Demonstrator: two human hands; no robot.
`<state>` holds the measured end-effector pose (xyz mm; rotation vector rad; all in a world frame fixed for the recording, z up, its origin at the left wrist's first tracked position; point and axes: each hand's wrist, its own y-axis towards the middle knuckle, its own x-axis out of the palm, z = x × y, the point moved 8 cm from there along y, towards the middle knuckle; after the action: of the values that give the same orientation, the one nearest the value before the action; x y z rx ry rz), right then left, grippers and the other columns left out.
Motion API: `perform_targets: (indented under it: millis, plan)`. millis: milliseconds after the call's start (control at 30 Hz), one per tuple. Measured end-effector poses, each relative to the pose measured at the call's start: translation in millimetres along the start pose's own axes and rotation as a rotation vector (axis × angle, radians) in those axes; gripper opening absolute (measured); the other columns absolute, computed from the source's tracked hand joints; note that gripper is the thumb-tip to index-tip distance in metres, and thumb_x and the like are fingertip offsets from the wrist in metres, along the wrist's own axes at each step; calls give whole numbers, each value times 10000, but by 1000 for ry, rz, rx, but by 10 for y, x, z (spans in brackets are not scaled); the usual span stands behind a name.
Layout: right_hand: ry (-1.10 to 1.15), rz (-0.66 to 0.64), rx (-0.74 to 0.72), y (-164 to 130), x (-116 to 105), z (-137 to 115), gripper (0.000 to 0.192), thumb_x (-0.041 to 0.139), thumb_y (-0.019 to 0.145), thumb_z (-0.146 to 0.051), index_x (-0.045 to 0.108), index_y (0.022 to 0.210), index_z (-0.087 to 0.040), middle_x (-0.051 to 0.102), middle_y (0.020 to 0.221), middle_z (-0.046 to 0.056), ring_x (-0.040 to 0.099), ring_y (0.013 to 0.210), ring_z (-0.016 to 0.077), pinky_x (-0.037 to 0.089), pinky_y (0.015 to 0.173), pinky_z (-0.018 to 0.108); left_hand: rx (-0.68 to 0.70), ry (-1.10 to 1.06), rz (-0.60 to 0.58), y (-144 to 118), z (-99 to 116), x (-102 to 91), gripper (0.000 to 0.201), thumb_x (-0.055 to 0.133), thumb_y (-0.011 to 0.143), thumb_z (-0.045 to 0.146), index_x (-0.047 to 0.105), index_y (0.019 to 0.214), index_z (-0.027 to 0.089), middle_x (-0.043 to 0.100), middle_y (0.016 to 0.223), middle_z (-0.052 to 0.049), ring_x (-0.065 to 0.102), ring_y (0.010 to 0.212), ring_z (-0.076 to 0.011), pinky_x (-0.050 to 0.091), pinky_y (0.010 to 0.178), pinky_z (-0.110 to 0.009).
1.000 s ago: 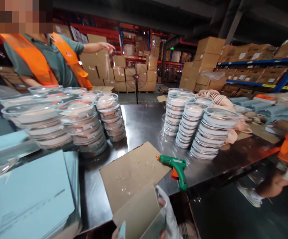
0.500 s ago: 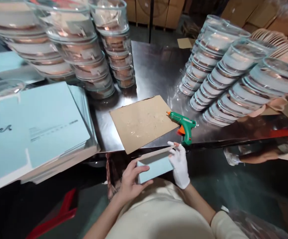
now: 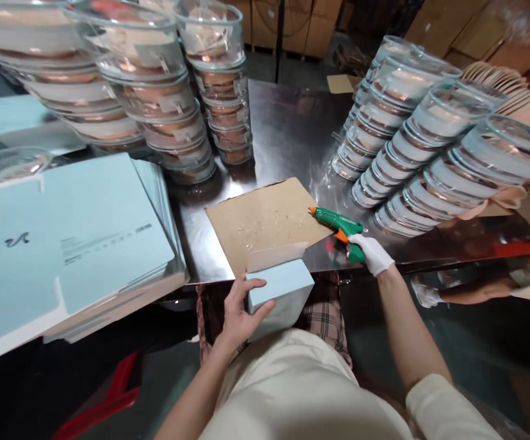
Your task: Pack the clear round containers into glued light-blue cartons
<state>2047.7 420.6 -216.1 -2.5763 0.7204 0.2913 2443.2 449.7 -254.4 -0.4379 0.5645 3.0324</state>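
My bare left hand [image 3: 244,305] grips a light-blue cardboard box [image 3: 287,287] by its left end, close to my body at the table's front edge. A flap [image 3: 276,256] of the box stands up along its far side. My right hand [image 3: 369,253], in a white glove, is closed around the handle of a green glue gun [image 3: 338,220]. The gun has an orange nozzle and an orange trigger. Its nozzle points left, over the right edge of a brown cardboard sheet [image 3: 260,214] on the table.
Flat light-blue box blanks [image 3: 82,226] lie stacked at the left. Tall stacks of clear round containers [image 3: 155,104] stand behind them, with more container stacks [image 3: 411,146] at the right. The metal table [image 3: 287,122] extends between them. Another person's gloved hand [image 3: 425,292] shows at the right.
My right hand has left the box, moved right and taken hold of the glue gun. The box has turned in my left hand and its flap now stands raised.
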Motion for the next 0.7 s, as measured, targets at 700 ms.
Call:
perform_targets:
  millis: [700]
  plan:
    - [-453, -161, -807, -1544, 571, -201, 131, 766, 809, -357, 688, 837, -256, 731, 788, 36, 702, 679, 214, 598, 682, 331, -117, -94, -40, 321, 560, 407, 263, 777, 903, 427, 737, 1073, 230, 769, 1068, -60, 724, 1027, -237, 558, 884, -325]
